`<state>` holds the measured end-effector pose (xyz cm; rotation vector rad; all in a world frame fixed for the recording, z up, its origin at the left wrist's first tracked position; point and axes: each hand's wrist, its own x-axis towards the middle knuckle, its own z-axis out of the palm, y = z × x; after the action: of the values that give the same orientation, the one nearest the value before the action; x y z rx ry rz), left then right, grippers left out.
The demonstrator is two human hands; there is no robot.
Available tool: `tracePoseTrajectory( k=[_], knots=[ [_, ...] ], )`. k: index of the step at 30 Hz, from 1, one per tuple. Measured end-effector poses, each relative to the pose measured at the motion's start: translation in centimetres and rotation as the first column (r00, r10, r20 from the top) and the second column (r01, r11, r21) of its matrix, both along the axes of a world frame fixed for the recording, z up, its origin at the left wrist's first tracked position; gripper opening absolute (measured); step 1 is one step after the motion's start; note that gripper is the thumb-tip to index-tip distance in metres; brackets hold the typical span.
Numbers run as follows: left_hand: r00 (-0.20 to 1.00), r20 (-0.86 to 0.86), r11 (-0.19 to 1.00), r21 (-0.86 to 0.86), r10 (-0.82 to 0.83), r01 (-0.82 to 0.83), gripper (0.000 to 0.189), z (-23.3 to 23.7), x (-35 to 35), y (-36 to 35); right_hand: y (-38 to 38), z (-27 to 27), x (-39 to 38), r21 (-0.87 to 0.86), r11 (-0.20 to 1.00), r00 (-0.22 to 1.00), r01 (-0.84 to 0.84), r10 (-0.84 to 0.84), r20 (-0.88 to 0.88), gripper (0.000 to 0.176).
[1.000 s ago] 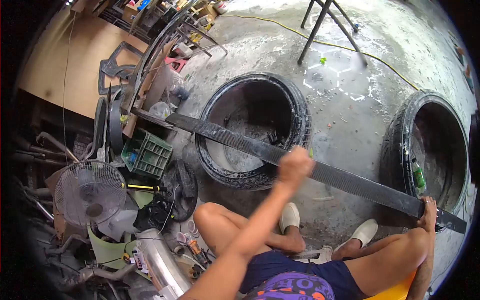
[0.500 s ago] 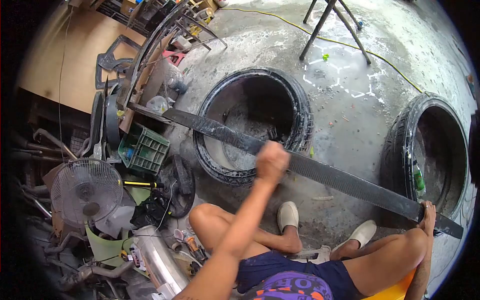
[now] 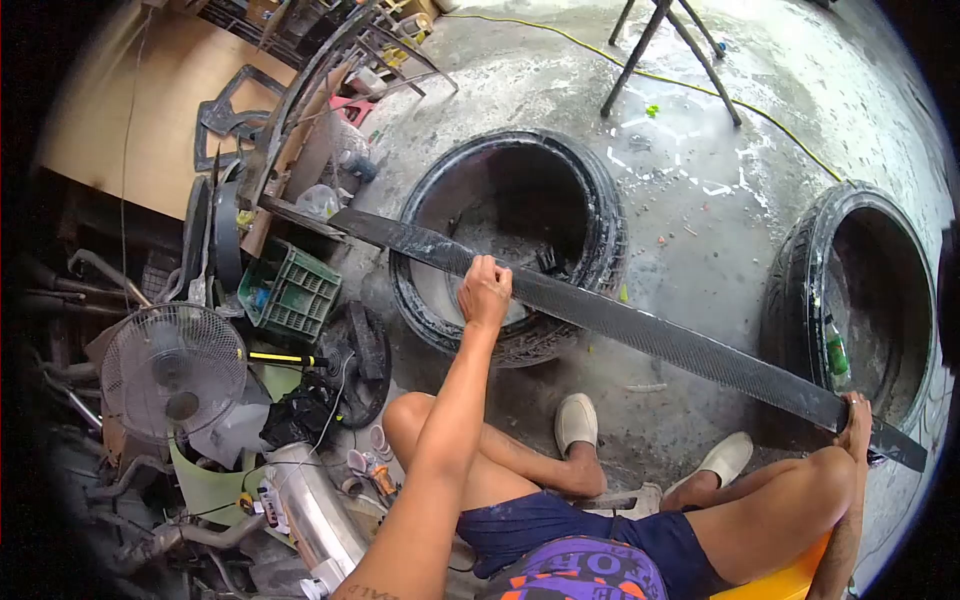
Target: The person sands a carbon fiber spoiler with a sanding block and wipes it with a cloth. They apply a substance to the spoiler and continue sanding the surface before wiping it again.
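Observation:
A long dark strip with a woven-looking surface [image 3: 640,333] lies slantwise across two tires, the middle one [image 3: 610,215] and the right one [image 3: 790,290]. My left hand [image 3: 485,290] is closed on the strip's surface above the middle tire; its fingers are curled, and what they hold, if anything, is hidden. Near the strip's right end, my right hand [image 3: 855,425] grips its edge, fingers wrapped round it beside the right tire.
At the left are a fan [image 3: 175,370], a green crate [image 3: 290,290], a metal cylinder [image 3: 315,510] and piled parts. A black stand [image 3: 640,65] and a yellow cable [image 3: 780,115] are at the back. A green bottle [image 3: 836,352] is inside the right tire.
My left hand has moved left along the strip, from near its middle to above the middle tire. My right hand stays at the right end.

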<state>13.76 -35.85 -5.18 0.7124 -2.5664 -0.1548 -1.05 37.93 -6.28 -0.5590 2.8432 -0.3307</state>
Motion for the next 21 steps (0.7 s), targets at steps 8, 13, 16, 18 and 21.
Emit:
tracePoseTrajectory(
  k=[8,13,16,18,21],
  knots=[
    [0.885,-0.126,0.863,0.196,-0.448,0.465,0.017,2.2,-4.2,18.1,-3.5,4.3,0.4,0.042,0.955,0.922,-0.295,0.296,-0.249,0.031],
    [0.912,0.054,0.911,-0.048,-0.408,0.41,0.026,5.7,-3.3,7.8,-1.6,2.4,0.3,-0.047,0.981,0.975,-0.188,0.181,-0.129,0.037],
    [0.921,0.086,0.921,-0.053,-0.381,0.386,0.021,3.6,-2.6,4.4,-0.5,1.0,-0.3,-0.076,0.98,0.981,-0.183,0.177,-0.074,0.039],
    [0.917,0.078,0.918,-0.041,-0.391,0.395,0.021,2.6,-3.1,3.7,-1.1,1.4,-0.1,-0.066,0.978,0.976,-0.197,0.189,-0.11,0.036],
    [0.956,-0.001,0.953,-0.069,-0.294,0.294,0.026,1.8,-4.0,3.5,-0.3,0.5,-0.3,-0.047,0.976,0.966,-0.213,0.203,-0.158,0.038]
  ],
)
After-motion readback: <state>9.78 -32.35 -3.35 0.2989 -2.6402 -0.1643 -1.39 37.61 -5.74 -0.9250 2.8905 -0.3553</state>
